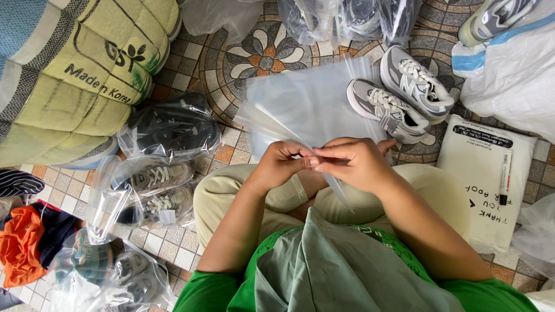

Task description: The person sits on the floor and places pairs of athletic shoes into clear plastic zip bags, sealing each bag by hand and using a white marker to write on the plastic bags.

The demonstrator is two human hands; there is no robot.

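Holding a clear plastic bag [306, 101] at its near edge, the left hand [277, 164] and the right hand [352, 162] meet in the middle of the frame, fingertips pinched on the thin film so that each grip is clenched on the bag. The bag fans upward from the fingers toward the upper middle of the frame, hanging above the patterned tile floor [260, 52].

Just right of the bag, in the upper right, a pair of grey sneakers [399, 95] with white laces lies on the floor, the two shoes side by side and touching. Further right lies a white mailer bag [485, 173] with a black marker pen [504, 176] resting on it. A large white sack [514, 69] fills the upper right corner.

On the left of the frame, several bagged shoes [162, 167] in clear plastic lie in a loose heap running down to the lower left corner. Above them, in the upper left, sits a big yellowish bale [87, 75]. An orange cloth [20, 245] lies at the left edge. The person sits cross-legged in beige trousers [225, 196] and a green shirt [214, 292] at the bottom of the frame.
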